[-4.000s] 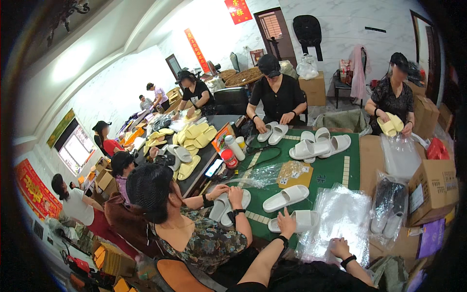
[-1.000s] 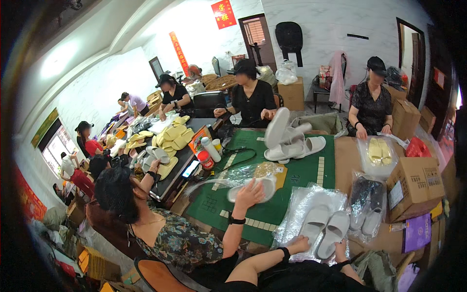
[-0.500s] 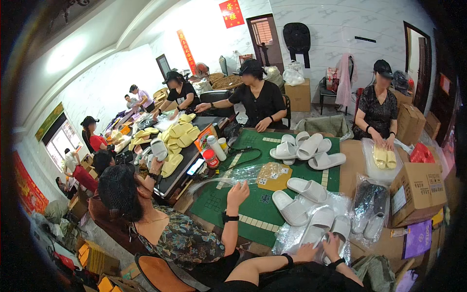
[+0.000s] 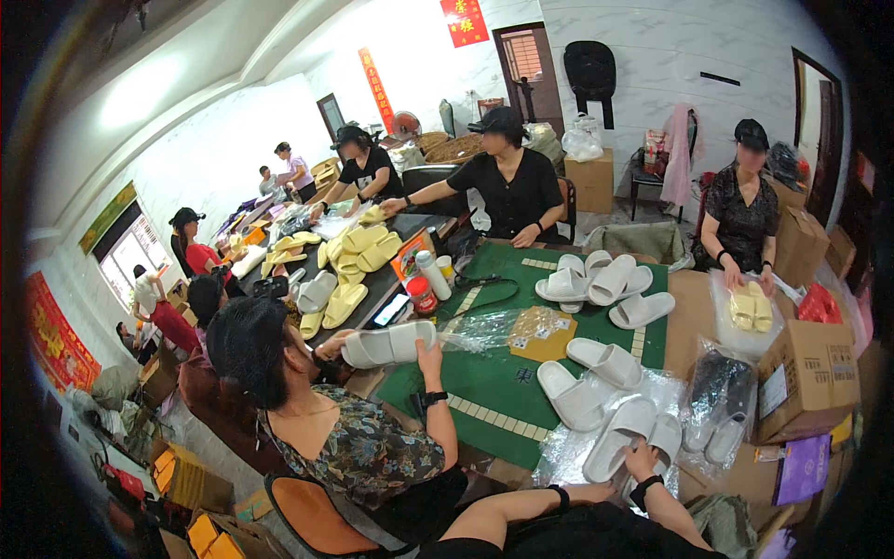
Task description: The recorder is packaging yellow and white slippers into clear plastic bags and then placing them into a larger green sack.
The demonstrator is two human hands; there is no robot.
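Observation:
A pair of light grey-white slippers (image 4: 619,430) lies on a clear plastic bag (image 4: 563,454) at the near right of the table. My right hand (image 4: 641,462) is at the near end of this pair, its fingers closed on the slipper. Lower down, beside the left slipper's near end, is my left hand (image 4: 593,493); its fingers are mostly hidden. Just beyond lie two more light slippers (image 4: 603,362). To my left, a co-worker holds a pair of light grey-white slippers (image 4: 389,344) in both hands.
A green mat (image 4: 503,377) covers much of the table, with a slipper pile (image 4: 596,281) farther back. At right are bagged dark slippers (image 4: 717,401), a cardboard box (image 4: 808,380) and a purple packet (image 4: 801,465). Opposite, a person handles bagged yellow slippers (image 4: 750,307).
The view has shifted slightly, moving the scene rightward. My right hand has moved up a little along the slippers. The co-worker at left has brought a pair of slippers over from the dark table.

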